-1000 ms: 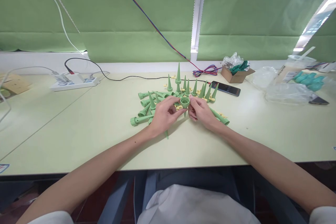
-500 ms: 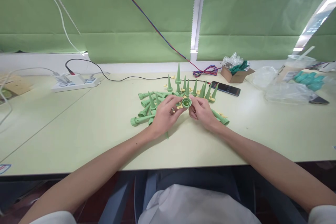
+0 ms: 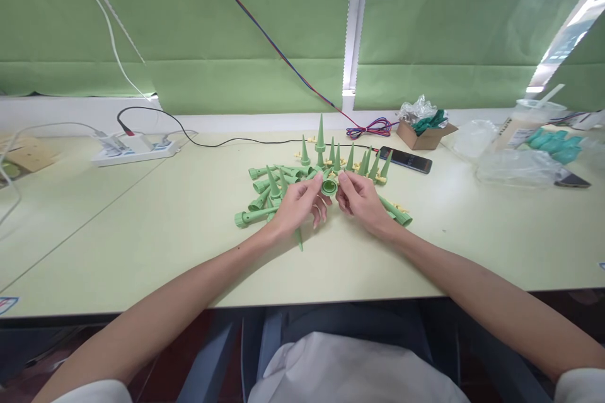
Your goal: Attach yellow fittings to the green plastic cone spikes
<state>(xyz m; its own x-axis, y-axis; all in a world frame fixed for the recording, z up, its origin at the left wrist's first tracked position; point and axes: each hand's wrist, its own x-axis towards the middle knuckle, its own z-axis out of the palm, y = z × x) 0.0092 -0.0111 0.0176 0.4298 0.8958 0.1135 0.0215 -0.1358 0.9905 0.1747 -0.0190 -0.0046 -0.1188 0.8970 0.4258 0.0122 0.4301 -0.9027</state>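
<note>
Left fingers [image 3: 315, 186] and right fingers [image 3: 348, 186] grip a hollow, round-rimmed green plastic piece [image 3: 329, 187] near pointed cones [image 3: 320, 133]

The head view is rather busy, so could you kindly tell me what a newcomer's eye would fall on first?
Most likely the cluster of green spikes near the middle of the table, several standing point-up. Just in front, a green part shows its round opening between the left hand and the right hand. Behind, green blinds fill the upper view.
</note>
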